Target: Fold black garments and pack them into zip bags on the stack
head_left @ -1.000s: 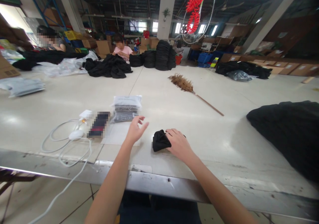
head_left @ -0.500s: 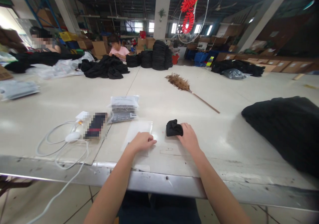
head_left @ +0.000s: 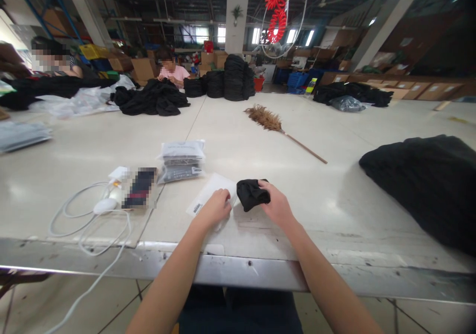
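Observation:
My right hand (head_left: 277, 206) grips a small folded black garment (head_left: 251, 194) and holds it just above the white table (head_left: 260, 140). My left hand (head_left: 214, 209) pinches the near end of a clear plastic bag (head_left: 210, 191) with a barcode label, lifting it off the table beside the garment. The garment sits at the bag's right edge.
A stack of packed bags (head_left: 181, 160) lies behind my left hand, with a phone (head_left: 140, 187) and white charger cable (head_left: 89, 215) to its left. A big black cloth pile (head_left: 427, 185) fills the right. A feather duster (head_left: 277, 126) lies mid-table. Two people (head_left: 169, 71) work at the far side.
My right hand has lifted the black garment and brought it left toward the bag. My left hand reached, took hold of the clear bag and raised its near end.

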Tool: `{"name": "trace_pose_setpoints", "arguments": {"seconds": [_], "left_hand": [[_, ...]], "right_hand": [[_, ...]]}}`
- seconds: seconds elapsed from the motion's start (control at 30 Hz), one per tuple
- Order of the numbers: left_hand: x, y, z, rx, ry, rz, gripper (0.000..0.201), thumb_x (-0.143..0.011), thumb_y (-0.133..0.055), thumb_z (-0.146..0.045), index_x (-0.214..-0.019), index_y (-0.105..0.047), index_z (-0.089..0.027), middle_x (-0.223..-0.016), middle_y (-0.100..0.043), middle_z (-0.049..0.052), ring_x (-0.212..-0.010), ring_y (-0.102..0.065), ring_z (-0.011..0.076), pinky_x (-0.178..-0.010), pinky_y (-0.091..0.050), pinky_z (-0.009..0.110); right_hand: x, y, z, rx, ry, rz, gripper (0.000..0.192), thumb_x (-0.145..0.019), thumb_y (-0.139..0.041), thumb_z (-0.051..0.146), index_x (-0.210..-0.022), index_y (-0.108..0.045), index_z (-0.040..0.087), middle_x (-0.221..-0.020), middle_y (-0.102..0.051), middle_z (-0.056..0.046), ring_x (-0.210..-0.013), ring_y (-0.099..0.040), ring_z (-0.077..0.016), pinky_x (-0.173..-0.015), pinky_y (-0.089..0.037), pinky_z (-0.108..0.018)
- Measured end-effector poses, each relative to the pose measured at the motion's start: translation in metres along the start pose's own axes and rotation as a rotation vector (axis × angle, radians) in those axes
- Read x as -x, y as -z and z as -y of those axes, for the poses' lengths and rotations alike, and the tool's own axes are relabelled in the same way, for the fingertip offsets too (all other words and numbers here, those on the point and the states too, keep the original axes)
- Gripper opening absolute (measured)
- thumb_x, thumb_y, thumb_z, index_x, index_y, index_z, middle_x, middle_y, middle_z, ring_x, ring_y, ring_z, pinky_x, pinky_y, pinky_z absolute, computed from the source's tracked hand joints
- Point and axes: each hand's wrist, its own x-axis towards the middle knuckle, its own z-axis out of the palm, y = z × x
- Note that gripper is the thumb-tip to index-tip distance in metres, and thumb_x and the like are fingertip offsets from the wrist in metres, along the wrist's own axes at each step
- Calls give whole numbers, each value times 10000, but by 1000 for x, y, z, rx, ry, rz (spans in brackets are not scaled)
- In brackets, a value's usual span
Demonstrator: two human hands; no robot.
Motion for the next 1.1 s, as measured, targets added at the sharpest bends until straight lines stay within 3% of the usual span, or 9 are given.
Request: {"name": "trace_pose_setpoints", "arguments": {"seconds": [0.13,0.27,0.4,0.5,0.7,0.93,1.1], "left_hand": [[-1,-3,7,-16,-53,-5,74,-798,-537,-131,-790,-593,-178,-891,-616,91,-883,-561,235,-818,-454,351],[-3,2,16,98,-200,15,86,-852,-556,-194,-855,-641,-187,-1039,-666,100,-1032,-577,241,-946,-452,360],[-3,8,19,238,-228,51,158,-915,-514,-240,-979,-655,-213,-1118,-701,60,-1043,-629,202,-973,-458,322],[-3,9,15,204,-183,105,195,-942,-491,-266,-1041,-654,-228,-1034,-730,41,-957,-662,195,-897,-486,300],[-5,7,7,149,-120,79,238,-972,-460,-307,-1110,-642,-238,-1029,-741,55,-954,-677,206,-879,-484,298],[-6,14,2,3,-231,24,240,-979,-448,-265,-1006,-682,-216,-942,-695,65,-931,-611,208,-871,-453,316],[-5,17,3,-51,-287,-26,275,-998,-436,-300,-1024,-702,-231,-890,-646,69,-907,-564,209,-834,-421,314]], "right_hand": [[3,-4,27,-58,224,91,357,-780,-522,65,-1099,-596,208,-1319,-640,-94,-1250,-584,-238,-1041,-500,-454],[10,-9,54,-26,437,264,411,-736,-520,23,-1103,-597,191,-1357,-616,-112,-1316,-527,-227,-1105,-451,-455],[18,-16,63,41,662,255,274,-795,-585,69,-1040,-607,188,-1386,-590,-133,-1366,-469,-230,-1135,-412,-445],[23,-20,58,93,742,235,212,-827,-609,90,-1016,-606,184,-1412,-562,-155,-1396,-425,-252,-1138,-390,-481],[25,-19,48,157,534,281,313,-809,-595,143,-1120,-622,169,-1401,-558,-189,-1416,-384,-312,-1115,-389,-554],[27,-18,47,221,321,186,350,-829,-579,155,-1167,-652,212,-1290,-636,-141,-1210,-569,-295,-992,-486,-492],[23,-16,42,298,263,212,491,-853,-566,156,-1341,-562,208,-1480,-493,-118,-1363,-429,-316,-1051,-429,-493]]}}
